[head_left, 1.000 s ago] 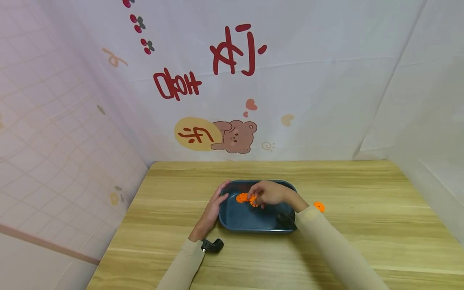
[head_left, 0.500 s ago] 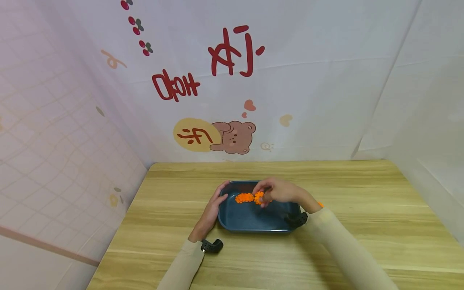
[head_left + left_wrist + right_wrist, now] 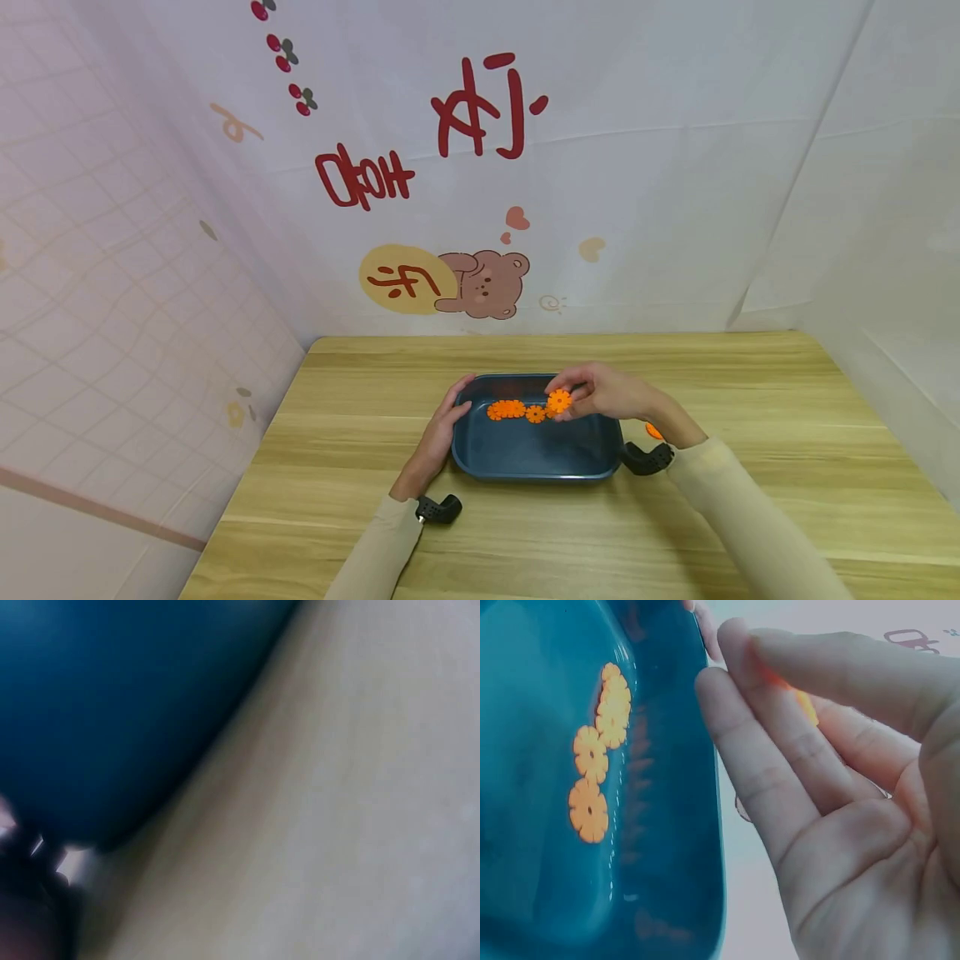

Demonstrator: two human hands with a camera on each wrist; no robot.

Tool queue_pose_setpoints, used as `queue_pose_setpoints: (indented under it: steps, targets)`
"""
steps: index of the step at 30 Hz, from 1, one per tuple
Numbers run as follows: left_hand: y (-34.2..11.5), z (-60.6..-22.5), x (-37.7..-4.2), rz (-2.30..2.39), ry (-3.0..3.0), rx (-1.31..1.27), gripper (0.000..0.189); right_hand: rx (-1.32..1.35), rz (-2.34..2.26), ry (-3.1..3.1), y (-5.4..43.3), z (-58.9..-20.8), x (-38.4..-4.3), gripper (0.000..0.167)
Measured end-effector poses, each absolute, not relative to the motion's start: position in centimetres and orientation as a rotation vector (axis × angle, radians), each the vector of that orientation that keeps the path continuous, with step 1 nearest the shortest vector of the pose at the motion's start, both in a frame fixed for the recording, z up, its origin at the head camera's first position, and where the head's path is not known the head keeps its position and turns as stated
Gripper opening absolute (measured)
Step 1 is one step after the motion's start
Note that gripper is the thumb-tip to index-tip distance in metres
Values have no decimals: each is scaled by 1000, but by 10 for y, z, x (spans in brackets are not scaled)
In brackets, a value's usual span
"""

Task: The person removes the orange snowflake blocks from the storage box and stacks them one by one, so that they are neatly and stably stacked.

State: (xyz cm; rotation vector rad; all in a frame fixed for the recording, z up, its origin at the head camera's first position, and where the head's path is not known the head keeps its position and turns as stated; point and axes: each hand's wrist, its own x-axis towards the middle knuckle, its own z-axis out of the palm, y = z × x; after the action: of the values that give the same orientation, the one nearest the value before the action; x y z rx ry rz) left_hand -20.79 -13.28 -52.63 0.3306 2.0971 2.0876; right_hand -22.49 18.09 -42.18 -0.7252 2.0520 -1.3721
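My right hand point(image 3: 611, 392) pinches an orange snowflake disc point(image 3: 559, 402), a flat round piece with a notched edge, above the right part of a blue rectangular tray point(image 3: 525, 477). In the right wrist view the thumb and fingers mostly cover this disc, and a bit of orange shows behind the thumb. Other orange discs point(image 3: 589, 811) lie in a row along the tray's far side, some overlapping. At the tray's left end, my left hand point(image 3: 438, 433) holds the rim, thumb over the inside and fingers along the outer side. The left wrist view shows only the tray's blurred outer wall point(image 3: 112, 712) and the tabletop.
Another orange disc point(image 3: 654, 431) lies on the wooden table point(image 3: 525, 542) right of the tray, partly behind the right wrist. A black wrist camera point(image 3: 648, 458) sits close to the tray's right end. A printed white cloth point(image 3: 645, 208) stands behind the table.
My right hand has moved right within the tray area and risen, with a disc now plainly at its fingertips. Another disc shows separately beside the row. The left hand has stayed on the rim.
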Motion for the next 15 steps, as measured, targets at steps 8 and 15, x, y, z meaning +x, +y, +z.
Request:
queue_pose_setpoints:
  steps: [8,15]
  targets:
    - [-133,-525,-208,2096,2104,336,49,-813,-1289,2281,203,-417,-217,36]
    - [-134,-527,-209,2091,2108,337,49,-782,-1270,2447,224,-418,-207,34]
